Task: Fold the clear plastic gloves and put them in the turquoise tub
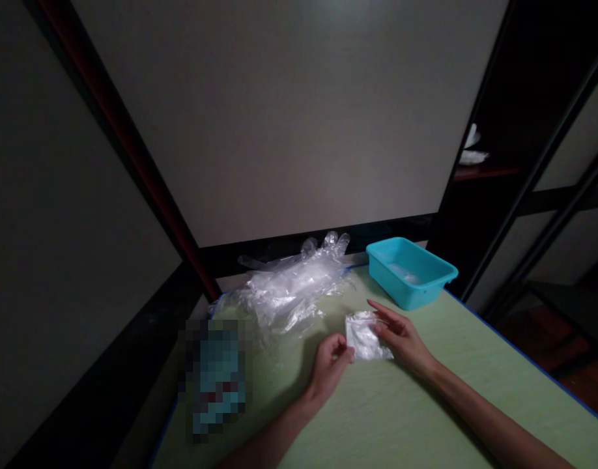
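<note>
A flat square of folded, shiny clear plastic (365, 342), which looks like a disposable glove, lies low over the table between my hands. At its lower left corner, my left hand (329, 365) is closed in a pinch. My right hand (401, 333) reaches over the right side with fingers apart and stretched out, touching the plastic. Beyond them spreads a loose pile of clear disposable plastic gloves (294, 283), with some glove fingers sticking up at the back.
A turquoise plastic basin (428, 296) with some clear plastic inside stands at the table's back right. On the left lies a pixelated teal item (218, 381). The light green table (377, 417) has a blue edge and meets a pale panel (318, 130) behind.
</note>
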Tool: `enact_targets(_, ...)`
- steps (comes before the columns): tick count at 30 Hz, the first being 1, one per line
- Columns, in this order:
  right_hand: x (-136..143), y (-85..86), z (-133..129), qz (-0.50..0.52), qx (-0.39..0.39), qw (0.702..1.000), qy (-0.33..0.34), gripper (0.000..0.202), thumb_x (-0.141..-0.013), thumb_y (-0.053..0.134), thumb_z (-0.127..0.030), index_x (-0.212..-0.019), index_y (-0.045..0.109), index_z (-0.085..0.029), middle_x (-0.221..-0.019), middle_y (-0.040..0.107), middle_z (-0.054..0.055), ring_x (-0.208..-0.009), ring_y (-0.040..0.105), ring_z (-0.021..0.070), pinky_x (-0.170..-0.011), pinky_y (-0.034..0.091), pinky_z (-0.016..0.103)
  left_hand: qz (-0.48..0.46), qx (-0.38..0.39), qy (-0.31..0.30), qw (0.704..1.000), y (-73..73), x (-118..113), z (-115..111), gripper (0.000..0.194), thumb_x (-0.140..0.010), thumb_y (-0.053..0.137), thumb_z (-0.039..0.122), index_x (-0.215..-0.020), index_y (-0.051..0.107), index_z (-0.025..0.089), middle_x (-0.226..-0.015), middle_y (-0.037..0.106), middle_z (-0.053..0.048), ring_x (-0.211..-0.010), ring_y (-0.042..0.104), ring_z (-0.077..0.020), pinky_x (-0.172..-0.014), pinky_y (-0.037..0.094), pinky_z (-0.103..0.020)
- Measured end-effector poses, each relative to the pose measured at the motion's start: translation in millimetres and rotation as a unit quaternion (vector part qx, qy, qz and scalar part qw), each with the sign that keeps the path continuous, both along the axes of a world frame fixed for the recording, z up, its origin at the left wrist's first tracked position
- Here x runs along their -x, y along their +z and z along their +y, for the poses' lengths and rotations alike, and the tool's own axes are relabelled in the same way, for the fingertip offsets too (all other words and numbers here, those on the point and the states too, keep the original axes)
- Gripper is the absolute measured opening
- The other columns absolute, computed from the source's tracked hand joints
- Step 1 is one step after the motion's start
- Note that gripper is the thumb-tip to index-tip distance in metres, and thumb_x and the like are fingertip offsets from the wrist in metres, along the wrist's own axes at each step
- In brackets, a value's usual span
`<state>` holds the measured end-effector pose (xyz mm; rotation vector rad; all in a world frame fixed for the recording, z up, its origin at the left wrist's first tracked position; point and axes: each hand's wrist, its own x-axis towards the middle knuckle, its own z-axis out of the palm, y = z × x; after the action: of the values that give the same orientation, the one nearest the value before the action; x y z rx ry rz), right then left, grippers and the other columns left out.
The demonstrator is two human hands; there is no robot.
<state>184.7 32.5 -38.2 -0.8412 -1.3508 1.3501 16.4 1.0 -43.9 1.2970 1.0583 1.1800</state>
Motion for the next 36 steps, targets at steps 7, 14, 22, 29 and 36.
enact_targets(7,5.0,-1.5,-3.8,0.007,0.012,0.998,0.063,0.046,-0.065,0.069,-0.027,-0.109,0.057,-0.023,-0.11,0.059,0.005,-0.096,0.056,0.0205,-0.083,0.043,0.036,-0.006,-0.006,0.03,0.999,-2.3,0.9,0.9,0.02,-0.065,0.057,0.031,-0.058,0.046,0.016,-0.056,0.047,0.002,-0.056,0.043,-0.011,-0.055,0.033,-0.021)
enact_targets(14,8.8,-4.3,-8.6,-0.019,-0.011,0.999,0.035,0.045,-0.063,0.07,-0.024,-0.107,0.059,-0.025,-0.113,0.058,0.004,-0.099,0.055,0.0211,-0.087,0.039,0.038,-0.014,-0.008,0.048,0.999,1.5,0.4,-1.0,0.017,-0.067,0.055,0.027,-0.057,0.045,0.017,-0.056,0.048,0.002,-0.057,0.043,-0.012,-0.055,0.034,-0.023)
enact_targets(22,11.5,-0.8,-8.9,-0.061,-0.057,0.996,0.031,0.02,-0.066,0.067,-0.029,-0.084,0.07,-0.021,-0.101,0.063,0.008,-0.092,0.057,0.0222,-0.08,0.042,0.035,-0.015,-0.008,0.04,0.999,2.6,0.6,-0.4,0.016,-0.066,0.055,0.026,-0.058,0.046,0.017,-0.056,0.047,0.002,-0.055,0.043,-0.0113,-0.055,0.034,-0.023)
enact_targets(29,13.0,-2.1,-7.5,-0.03,0.006,1.0,-0.002,0.037,-0.06,0.07,-0.03,-0.095,0.065,-0.018,-0.084,0.065,0.004,-0.068,0.057,0.0153,-0.063,0.045,0.027,-0.019,-0.01,0.033,0.999,-1.5,1.0,0.7,0.017,-0.066,0.056,0.027,-0.058,0.046,0.016,-0.056,0.046,0.002,-0.056,0.042,-0.0113,-0.054,0.032,-0.022)
enact_targets(36,12.9,-3.6,-9.1,-0.018,0.034,0.998,0.051,0.039,-0.061,0.069,-0.027,-0.099,0.064,-0.017,-0.075,0.065,0.002,-0.063,0.055,0.0126,-0.058,0.042,0.024,-0.083,0.012,0.041,0.996,2.8,2.9,4.1,0.021,-0.065,0.059,0.033,-0.062,0.05,0.014,-0.057,0.046,0.003,-0.056,0.041,-0.0101,-0.054,0.032,-0.021)
